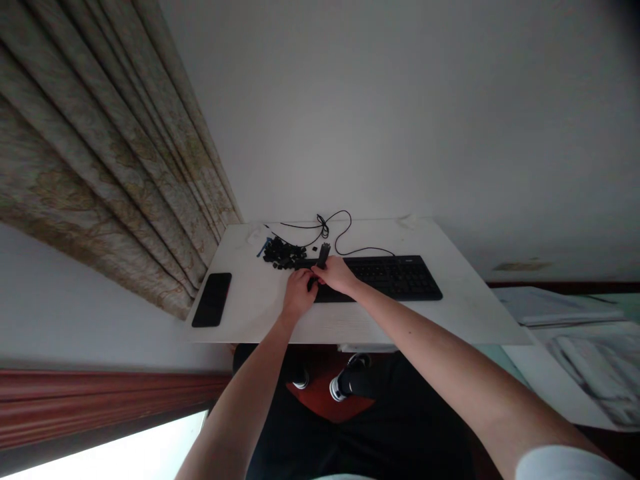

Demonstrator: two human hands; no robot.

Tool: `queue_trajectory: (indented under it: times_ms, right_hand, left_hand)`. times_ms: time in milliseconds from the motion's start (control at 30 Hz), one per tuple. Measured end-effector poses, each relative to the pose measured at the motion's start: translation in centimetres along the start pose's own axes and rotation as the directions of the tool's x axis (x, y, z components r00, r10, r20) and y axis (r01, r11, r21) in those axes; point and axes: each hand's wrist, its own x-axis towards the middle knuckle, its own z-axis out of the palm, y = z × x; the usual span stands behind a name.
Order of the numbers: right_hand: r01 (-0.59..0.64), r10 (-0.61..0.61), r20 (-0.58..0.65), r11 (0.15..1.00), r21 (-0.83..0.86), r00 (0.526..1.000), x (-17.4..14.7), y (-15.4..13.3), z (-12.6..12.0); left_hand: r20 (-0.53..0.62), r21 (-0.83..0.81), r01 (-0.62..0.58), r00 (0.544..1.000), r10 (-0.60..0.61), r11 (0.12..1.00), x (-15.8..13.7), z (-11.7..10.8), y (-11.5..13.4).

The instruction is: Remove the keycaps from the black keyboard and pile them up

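A black keyboard point(390, 277) lies on a small white table point(250, 307), its cable point(340, 233) looping toward the wall. My left hand point(299, 293) rests on the keyboard's left end with fingers curled. My right hand point(336, 273) is beside it and pinches a small dark tool or long keycap point(324, 254) that sticks up from its fingertips. A pile of loose black keycaps point(283, 254) lies just beyond both hands, at the keyboard's left.
A black phone point(213, 299) lies face up at the table's left edge. Patterned curtains point(100, 153) hang at the left. A white wall is behind the table. Papers point(575, 327) lie at the right. My legs and shoes point(345, 383) show below the table.
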Motion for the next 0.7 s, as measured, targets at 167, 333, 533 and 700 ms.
queue_trajectory:
  times_ms: [167,333,533,700]
  right_hand:
    - [0.005,-0.005,-0.006,1.000,0.025,1.000,-0.03,0.26,0.21]
    - [-0.019,0.019,-0.003,0.996,0.092,1.000,0.10,0.58,0.28]
    - [-0.057,0.060,-0.013,0.985,0.160,0.998,-0.17,0.42,0.34]
    - [-0.026,0.034,-0.055,0.991,0.133,0.998,-0.62,0.26,0.54]
  left_hand:
    - [0.005,0.014,0.001,1.000,-0.001,1.000,0.00,0.01,0.00]
    - [-0.004,0.009,-0.004,1.000,0.004,1.000,-0.03,0.05,0.02]
    - [-0.006,0.011,-0.013,1.000,0.013,1.000,-0.09,0.17,-0.13]
    - [-0.019,0.004,-0.021,1.000,0.021,1.000,-0.08,0.26,-0.28]
